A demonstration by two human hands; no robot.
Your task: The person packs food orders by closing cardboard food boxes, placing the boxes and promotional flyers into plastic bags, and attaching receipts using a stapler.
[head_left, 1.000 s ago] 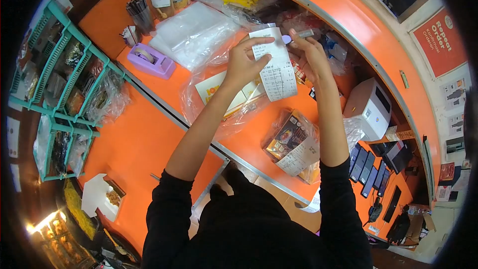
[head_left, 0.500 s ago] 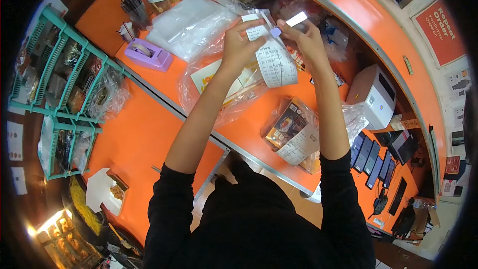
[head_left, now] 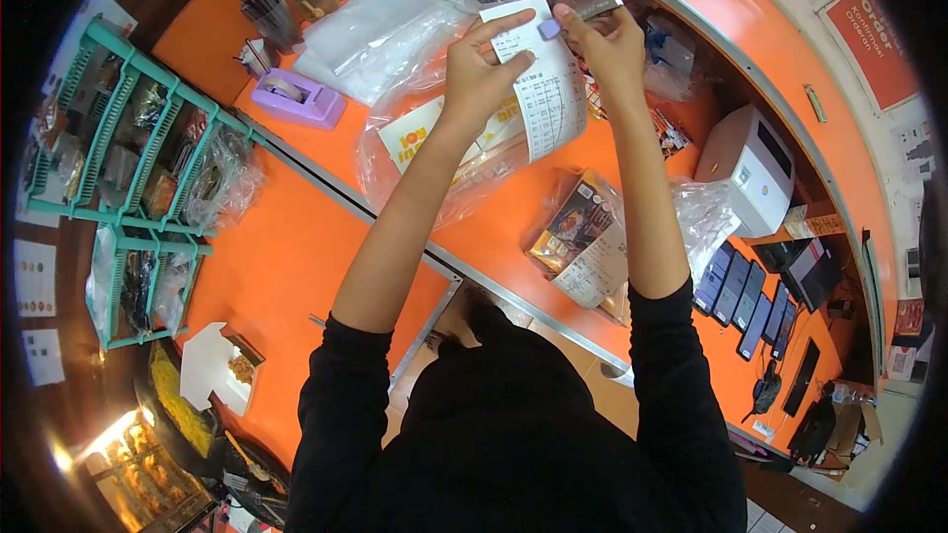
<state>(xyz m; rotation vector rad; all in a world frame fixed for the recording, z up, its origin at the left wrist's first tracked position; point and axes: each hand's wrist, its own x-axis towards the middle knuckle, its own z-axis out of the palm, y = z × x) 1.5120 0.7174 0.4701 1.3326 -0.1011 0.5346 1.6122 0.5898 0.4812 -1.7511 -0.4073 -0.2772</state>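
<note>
My left hand (head_left: 481, 74) pinches a long printed receipt (head_left: 553, 104) near its top, with the thumb across the print and the index finger along the upper edge. The paper hangs down, curling slightly. Just right of it, my right hand (head_left: 612, 51) is closed on what looks like a small stapler (head_left: 550, 30); a lavender end and a metal strip show, the rest hidden by fingers. The lavender end overlaps the receipt's right edge. Below the receipt lies a clear plastic bag (head_left: 380, 163) with white-and-yellow printed boxes (head_left: 410, 135) inside.
A bagged dark box (head_left: 573, 222) with another receipt lies near my right forearm. A white printer (head_left: 746, 173) and several phones (head_left: 736, 296) are at right. A lavender tape dispenser (head_left: 296, 99) and green racks (head_left: 123, 178) stand at left. A metal-edged gap (head_left: 434, 271) divides the counter.
The receipt has turned flatter toward me, and its top edge now shows more clearly. The tool's metal strip has tilted and lost its bright glare. My view has shifted slightly.
</note>
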